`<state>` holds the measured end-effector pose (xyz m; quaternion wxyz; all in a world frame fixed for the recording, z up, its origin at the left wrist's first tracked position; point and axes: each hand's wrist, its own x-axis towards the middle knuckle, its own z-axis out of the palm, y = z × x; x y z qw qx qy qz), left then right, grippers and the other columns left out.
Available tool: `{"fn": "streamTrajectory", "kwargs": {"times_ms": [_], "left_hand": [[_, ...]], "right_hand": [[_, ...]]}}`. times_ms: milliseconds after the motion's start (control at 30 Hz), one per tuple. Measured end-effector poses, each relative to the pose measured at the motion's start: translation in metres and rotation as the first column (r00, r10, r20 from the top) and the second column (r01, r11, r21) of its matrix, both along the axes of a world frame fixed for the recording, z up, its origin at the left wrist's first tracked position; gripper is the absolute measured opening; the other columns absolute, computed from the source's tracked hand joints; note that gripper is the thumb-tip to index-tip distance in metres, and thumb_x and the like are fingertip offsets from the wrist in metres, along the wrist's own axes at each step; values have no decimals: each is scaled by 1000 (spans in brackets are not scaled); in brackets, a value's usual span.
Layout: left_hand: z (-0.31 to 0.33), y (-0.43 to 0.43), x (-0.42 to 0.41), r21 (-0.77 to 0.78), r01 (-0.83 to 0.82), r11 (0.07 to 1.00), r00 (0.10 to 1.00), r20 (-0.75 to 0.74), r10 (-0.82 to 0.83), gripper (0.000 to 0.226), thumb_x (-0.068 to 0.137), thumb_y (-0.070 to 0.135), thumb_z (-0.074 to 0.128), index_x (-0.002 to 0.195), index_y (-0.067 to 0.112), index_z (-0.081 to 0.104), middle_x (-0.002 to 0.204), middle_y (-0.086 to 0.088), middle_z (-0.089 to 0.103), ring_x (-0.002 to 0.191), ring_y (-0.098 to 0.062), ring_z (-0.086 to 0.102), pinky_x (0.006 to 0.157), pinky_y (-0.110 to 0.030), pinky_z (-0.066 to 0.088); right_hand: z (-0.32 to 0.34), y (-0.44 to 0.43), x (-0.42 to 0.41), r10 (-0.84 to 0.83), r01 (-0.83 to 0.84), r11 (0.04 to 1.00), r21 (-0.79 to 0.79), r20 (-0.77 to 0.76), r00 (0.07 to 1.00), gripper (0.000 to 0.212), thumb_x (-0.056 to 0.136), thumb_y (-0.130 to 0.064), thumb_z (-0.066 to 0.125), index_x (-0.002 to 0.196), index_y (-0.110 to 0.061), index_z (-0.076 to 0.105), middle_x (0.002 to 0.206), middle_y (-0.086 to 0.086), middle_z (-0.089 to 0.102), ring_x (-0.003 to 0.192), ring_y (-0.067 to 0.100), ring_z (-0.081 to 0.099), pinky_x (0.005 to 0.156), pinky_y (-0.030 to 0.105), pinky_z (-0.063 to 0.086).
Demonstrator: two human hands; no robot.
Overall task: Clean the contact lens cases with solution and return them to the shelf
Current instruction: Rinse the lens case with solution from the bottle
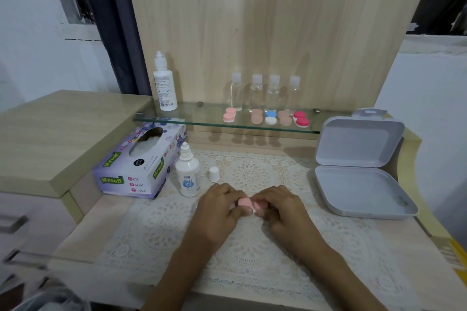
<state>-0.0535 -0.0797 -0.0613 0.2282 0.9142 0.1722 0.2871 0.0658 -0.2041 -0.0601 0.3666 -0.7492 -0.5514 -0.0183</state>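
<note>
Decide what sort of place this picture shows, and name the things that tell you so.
Probably a home dressing table used for contact lens care: a glass shelf holds lens cases and small clear bottles, with a tissue box below.

Tissue box [141, 166] left; open grey box [358, 144] right; lace mat [252, 247] between.

Glass shelf [202, 122] holds lens cases [270, 117] and bottles [256, 93]; table [101, 219] bears lace mat [156, 230].
</note>
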Motion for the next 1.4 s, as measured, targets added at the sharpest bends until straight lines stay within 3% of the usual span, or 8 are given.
{"fn": "streamTrajectory", "kwargs": {"times_ms": [200,333,433,500,633,833,1100,1400], "left_hand": [[-2,-2,1,-76,-75,994,997,30,77,38,68,52,76,89,25,59,86,15,55,85,3,46,74,-12,37],[-7,0,-2,-105,63,992,998,-3,-64,50,78,45,69,122,32,49,111,21,51,104,4,44,93,-19,37],[-12,2,-4,-56,140,989,990,28,-138,56,82,21,58,132,39,38,112,24,51,108,3,46,99,-20,35],[-14,2,-5,-53,148,988,987,63,-145,55,82,16,57,132,35,42,109,23,53,104,3,48,96,-13,34],[-13,3,-5,-62,123,991,989,91,-117,44,83,29,64,125,28,52,101,21,54,98,4,49,88,-6,33],[-16,2,-4,24,166,986,983,76,-168,43,85,22,53,129,23,51,119,12,53,113,-1,46,99,-14,33],[-13,4,-5,9,129,992,986,103,-129,37,89,41,53,120,22,59,109,14,55,105,2,46,92,-7,30],[-9,8,-7,-11,-87,996,983,162,87,31,90,13,55,120,18,60,112,11,55,102,-2,44,91,-1,26]], "right_hand": [[1,-1,-1,-1,1,1000,6,4,1000,36,68,-5,53,97,-17,72,86,-10,65,81,4,51,71,10,36],[0,0,-1,7,-7,1000,22,0,1000,34,69,-3,59,95,-19,71,85,-11,65,81,5,52,70,13,39],[-1,0,0,11,-11,1000,24,3,1000,32,71,-1,61,96,-18,72,86,-10,65,80,-1,49,70,10,36],[-1,0,0,12,-12,1000,24,5,1000,34,71,2,62,97,-19,71,86,-11,65,80,-6,46,70,8,34],[-2,0,0,11,-11,999,36,3,1000,34,71,-1,59,96,-20,71,86,-10,65,80,2,50,70,12,37],[-4,-1,0,16,-16,999,38,1,1000,34,74,1,62,98,-21,71,89,-11,65,85,4,52,73,15,41],[-4,-1,0,16,-16,999,36,-8,1000,33,77,2,63,98,-22,71,90,-12,65,87,2,51,74,15,40],[-5,-2,0,14,-14,999,45,-3,1000,31,78,-1,65,100,-22,71,90,-13,65,86,2,51,74,15,40]]}}
